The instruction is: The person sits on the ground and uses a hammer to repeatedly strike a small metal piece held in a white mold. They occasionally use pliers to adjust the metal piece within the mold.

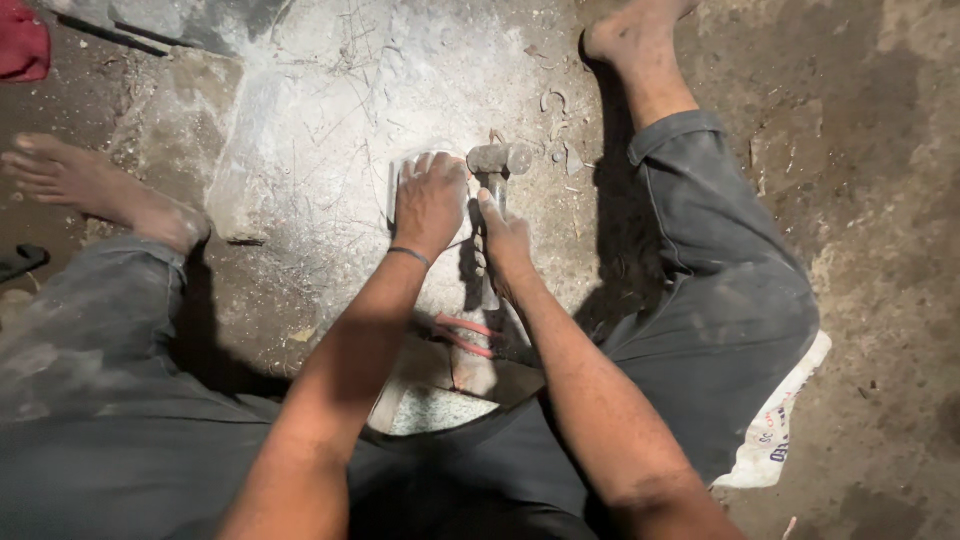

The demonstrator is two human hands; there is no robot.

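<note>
Seated worker on a dusty floor, legs spread, seen from above. The left hand [430,200] lies palm-down, fingers spread and pressing, on a small pale flat piece [405,172] that rests on the white-powdered stone slab [330,110]; only the piece's left edge and upper corner show past the knuckles. The right hand [505,245] is clenched around the handle of a hammer [498,160], whose blunt grey head sits just at 3 o'clock of the left fingertips, nearly touching them.

The hammer looks dense and head-heavy (a short handle, gripped close under the head), so it would be steadiest held as it is, near the neck. The pale piece appears thin, stiff and likely brittle; pressed flat from above it should stay put, though the powder could let it slide.

Red-handled pliers [462,335] lie at 6 o'clock of the hands, between the forearms. Small chips and a bent scrap [553,100] lie at 1 o'clock of the hammer head. The slab's edge [225,215] drops off at 9 o'clock; open powdered surface runs toward 12 o'clock. The legs close off 3 and 9 o'clock, with a bare foot [95,190] to the left.
</note>
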